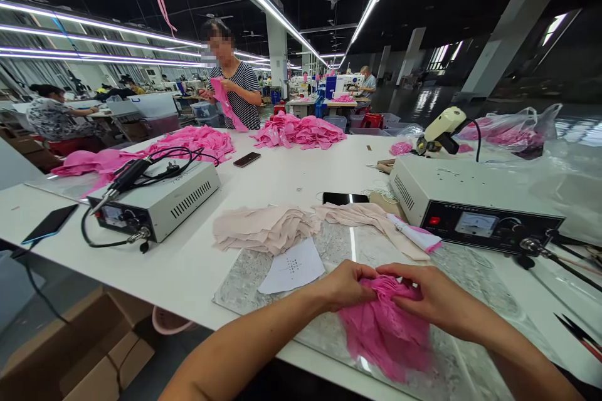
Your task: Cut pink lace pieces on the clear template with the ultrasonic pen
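Both my hands grip a bunched piece of pink fabric [388, 332] low over a marbled board [475, 282]. My left hand [350, 286] pinches the gathered top edge from the left. Opposite it, my right hand [418, 291] has thumb and fingers closed on the same cloth. The lower folds hang toward me and look slightly blurred. Just beyond my left hand lies a white paper piece [294, 266] with a pattern of dots. Behind that is a pile of beige fabric pieces [263, 229]. More beige cloth [362, 216] stretches right, ending by a rolled white and pink piece [414, 233].
Grey control boxes stand left [160, 197] and right [470, 200], with cables. Pink fabric heaps [301, 131] lie across the table, near phones [247, 160]. Scissors [580, 332] rest at far right. A co-worker [239, 91] opposite holds pink cloth. An open carton [79, 344] sits below left.
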Tool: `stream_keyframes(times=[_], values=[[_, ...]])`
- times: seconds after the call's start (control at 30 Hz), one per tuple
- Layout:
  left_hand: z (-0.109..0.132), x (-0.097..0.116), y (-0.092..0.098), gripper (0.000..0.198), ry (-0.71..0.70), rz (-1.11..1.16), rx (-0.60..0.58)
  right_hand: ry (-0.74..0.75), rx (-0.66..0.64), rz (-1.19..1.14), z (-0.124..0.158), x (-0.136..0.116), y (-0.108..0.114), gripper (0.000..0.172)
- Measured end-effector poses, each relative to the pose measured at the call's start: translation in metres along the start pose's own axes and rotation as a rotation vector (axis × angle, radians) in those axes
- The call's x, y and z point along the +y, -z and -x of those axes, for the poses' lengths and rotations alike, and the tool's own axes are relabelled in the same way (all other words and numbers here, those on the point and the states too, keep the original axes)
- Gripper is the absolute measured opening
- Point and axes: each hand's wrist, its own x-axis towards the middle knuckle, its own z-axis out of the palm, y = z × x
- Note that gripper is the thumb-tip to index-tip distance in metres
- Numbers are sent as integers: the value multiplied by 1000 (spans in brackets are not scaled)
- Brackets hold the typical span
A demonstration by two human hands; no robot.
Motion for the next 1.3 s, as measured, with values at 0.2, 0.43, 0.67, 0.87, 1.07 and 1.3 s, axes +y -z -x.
stream_keyframes(times=[0.2, 0.43, 0.67, 0.87, 1.07, 1.3], values=[[-3, 0, -2, 25, 40, -45, 8, -36, 62, 111, 3, 2, -4, 28], [-2, 13, -19, 42, -112, -267, 72, -63, 191, 183, 2, -2, 7, 26], [-10, 24, -4, 13, -149, -552, 52, -38, 153, 101, 3, -8, 33, 25], [-4, 50, 6, 14, -131, -550, -131, -15, 39, -126, -7, 5, 37, 30], [-12, 53, -6, 28, -115, -542, -151, -24, -61, -293, -16, 14, 37, 36], [-29, 46, -1, 29, 12, -521, -56, -54, -2, -409, -23, 25, 30, 32]])
